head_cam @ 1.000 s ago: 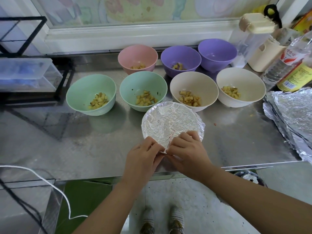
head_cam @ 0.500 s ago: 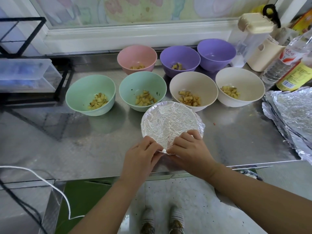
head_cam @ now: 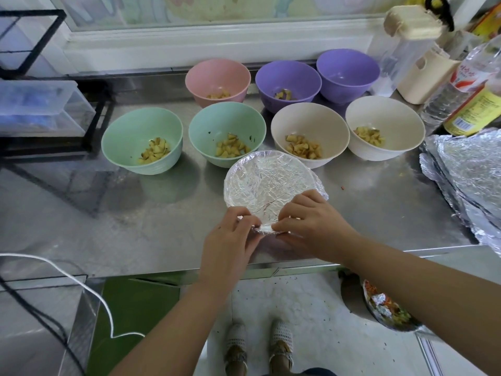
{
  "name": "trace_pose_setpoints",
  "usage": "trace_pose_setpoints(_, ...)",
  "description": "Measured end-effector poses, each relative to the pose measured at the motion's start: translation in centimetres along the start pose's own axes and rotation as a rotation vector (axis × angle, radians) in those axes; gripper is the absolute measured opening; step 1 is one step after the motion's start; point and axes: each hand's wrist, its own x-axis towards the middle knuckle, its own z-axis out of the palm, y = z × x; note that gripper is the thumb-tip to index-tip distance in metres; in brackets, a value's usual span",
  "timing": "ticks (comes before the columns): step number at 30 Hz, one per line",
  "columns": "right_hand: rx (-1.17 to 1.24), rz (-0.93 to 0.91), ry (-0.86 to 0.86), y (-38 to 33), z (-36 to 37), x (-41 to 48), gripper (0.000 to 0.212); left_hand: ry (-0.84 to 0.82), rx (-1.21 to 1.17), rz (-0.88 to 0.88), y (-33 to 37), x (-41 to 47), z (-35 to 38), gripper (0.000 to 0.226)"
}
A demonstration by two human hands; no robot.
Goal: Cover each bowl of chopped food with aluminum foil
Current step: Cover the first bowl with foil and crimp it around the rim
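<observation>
Foil-covered bowl (head_cam: 271, 183) sits just ahead of you, both hands meeting at its near rim, left hand (head_cam: 230, 237) and right hand (head_cam: 311, 226) pinching foil there.

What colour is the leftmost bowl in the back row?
Pink bowl, best seen in head view.

One camera, worn on the person's head, looks forward and down from close above the surface (head_cam: 130, 229). The left hand (head_cam: 230, 240) and right hand (head_cam: 311, 226) reach in from the bottom edge.
</observation>
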Motion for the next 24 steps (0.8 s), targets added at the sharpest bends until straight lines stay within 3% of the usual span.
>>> trace_pose_setpoints(13, -0.018, 0.017, 0.053, -0.6, 1.2, 0.1, 0.022, -0.020, -0.085, -0.115, 0.2, -0.4, 0.3, 0.029)
trace_pose_setpoints(17, 0.009, 0.038, 0.041, -0.8, 1.3, 0.2, 0.022, -0.048, -0.049, -0.071, -0.1, -0.1, 0.2, 0.026)
trace_pose_setpoints(24, 0.050, 0.108, 0.039, -1.7, 1.4, 0.5, 0.025, -0.090, 0.088, 0.050, -0.7, 0.8, 0.2, 0.052)
